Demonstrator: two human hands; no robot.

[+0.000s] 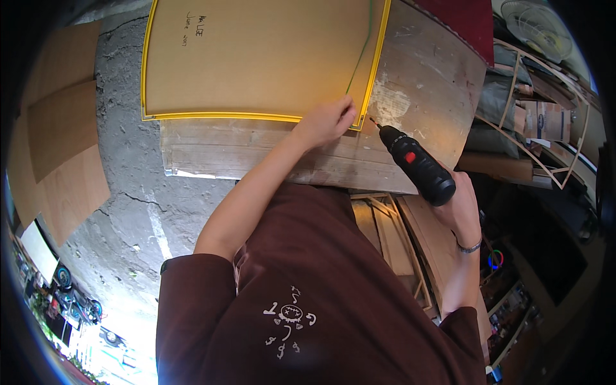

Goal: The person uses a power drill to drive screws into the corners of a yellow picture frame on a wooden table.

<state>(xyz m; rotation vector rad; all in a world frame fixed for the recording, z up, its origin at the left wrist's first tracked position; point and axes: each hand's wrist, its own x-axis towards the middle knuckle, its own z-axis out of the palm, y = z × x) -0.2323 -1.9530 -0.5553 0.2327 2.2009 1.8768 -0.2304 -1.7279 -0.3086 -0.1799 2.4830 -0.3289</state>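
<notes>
A picture frame (221, 117) with a bright yellow edge lies back-side up, its brown backing board (256, 61) facing me. Down the right part of the board runs a thin green cord (362, 54), leading to the fingers of my left hand (328, 122). That hand is closed in a pinch on the cord near the frame's near right corner; its fingertips are partly hidden. My right hand (461, 202) grips a black cordless drill (417, 165) with a red spot on its body. The drill's bit points at that corner, just apart from the yellow edge.
The frame rests on a worn, paint-marked wooden worktable (430, 90). Dark red material (465, 25) lies at its far right. Beyond are a fan (536, 29), wooden strips and a cardboard box (545, 120). Plywood sheets (61, 147) lie on the cracked concrete floor (131, 186) at left.
</notes>
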